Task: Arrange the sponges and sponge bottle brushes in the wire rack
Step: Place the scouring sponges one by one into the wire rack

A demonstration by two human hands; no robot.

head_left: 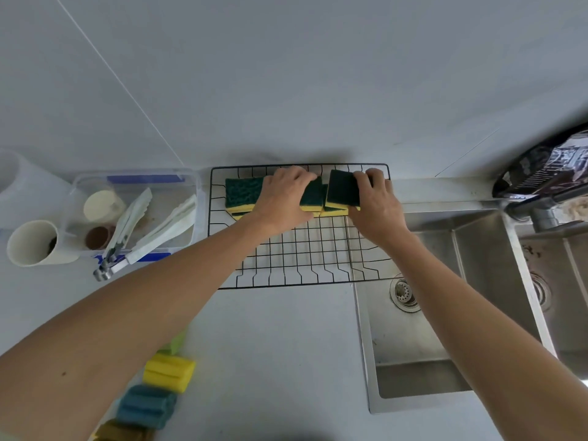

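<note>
A black wire rack (296,259) lies on the grey counter, its right end over the sink. Along its far side sit several green-and-yellow sponges. My left hand (284,198) presses down on the left stack of sponges (241,194). My right hand (375,202) grips another green-and-yellow sponge (342,192), tilted up at the right end of the row. Sponge bottle brush heads lie on the counter near my left arm: a yellow one (168,372), a teal one (146,407) and an olive one (122,432).
A clear plastic container (136,186) with white tongs and small cups stands left of the rack. A cream cup (35,243) lies beside it. The steel double sink (445,313) is at the right, with a faucet (525,205) and a dark bag behind.
</note>
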